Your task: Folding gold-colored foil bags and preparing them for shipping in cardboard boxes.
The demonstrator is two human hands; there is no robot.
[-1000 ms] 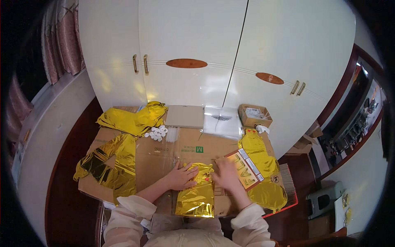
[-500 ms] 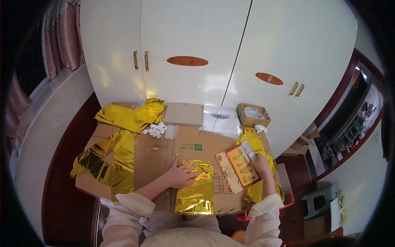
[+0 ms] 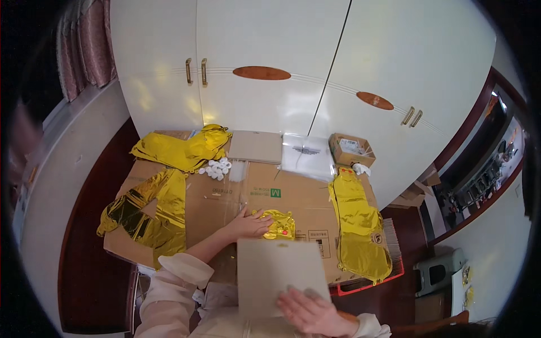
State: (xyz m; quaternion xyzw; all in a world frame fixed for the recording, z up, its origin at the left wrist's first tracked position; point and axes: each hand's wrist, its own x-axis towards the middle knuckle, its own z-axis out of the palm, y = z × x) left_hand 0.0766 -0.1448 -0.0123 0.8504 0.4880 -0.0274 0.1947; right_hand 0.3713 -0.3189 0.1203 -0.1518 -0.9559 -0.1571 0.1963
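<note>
A folded gold foil balloon [image 3: 276, 224] lies in front of me on brown cardboard, and only its far end shows. My left hand [image 3: 249, 226] rests on its left side with the fingers stretched out. A plain grey-beige card [image 3: 273, 267] with a small hanging slot at its top edge covers the near part of the foil. The fingers of my right hand [image 3: 310, 311] lie flat on the card's lower right, slightly blurred. Whether the card touches the foil I cannot tell.
More gold foil pieces lie at the left [image 3: 172, 197], far left [image 3: 183, 149] and right [image 3: 363, 225]. White ribbon rolls [image 3: 217, 168], stacked cards [image 3: 256, 146], clear bags [image 3: 307, 155] and a small carton [image 3: 352, 149] stand along the back, before white cabinets [image 3: 253, 34]. A red crate [image 3: 366, 284] stands at right.
My right hand has brought the card from the right to over the foil. Its printed orange side faced up before; the plain side shows now. My left hand stays on the foil.
</note>
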